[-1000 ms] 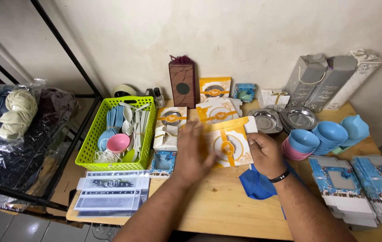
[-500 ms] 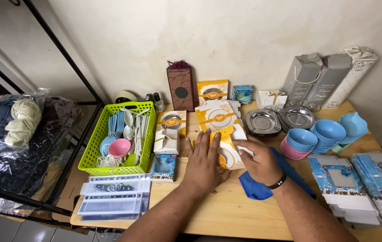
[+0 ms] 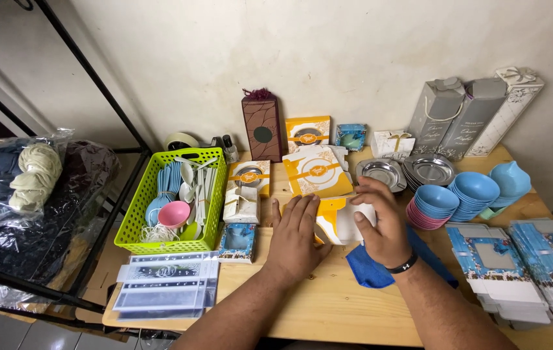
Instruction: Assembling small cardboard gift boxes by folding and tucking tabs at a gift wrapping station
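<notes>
Left hand [image 3: 297, 236] lies flat, fingers spread, pinning a yellow-and-white carton [image 3: 336, 220] at mid-table; right hand [image 3: 383, 223] curls loosely around its side, apparently mid-fold; next, likely a firm crease

A pale, scuffed plaster wall [image 3: 160, 58] runs behind a light wooden tabletop [image 3: 328, 304] that fills the lower middle of the view. To the left of the table stands a black metal-framed rack [image 3: 104, 107], its thin bars slanting up across the wall. Grey floor tiles [image 3: 4, 327] show at the bottom left corner, and the light is soft and even.
</notes>
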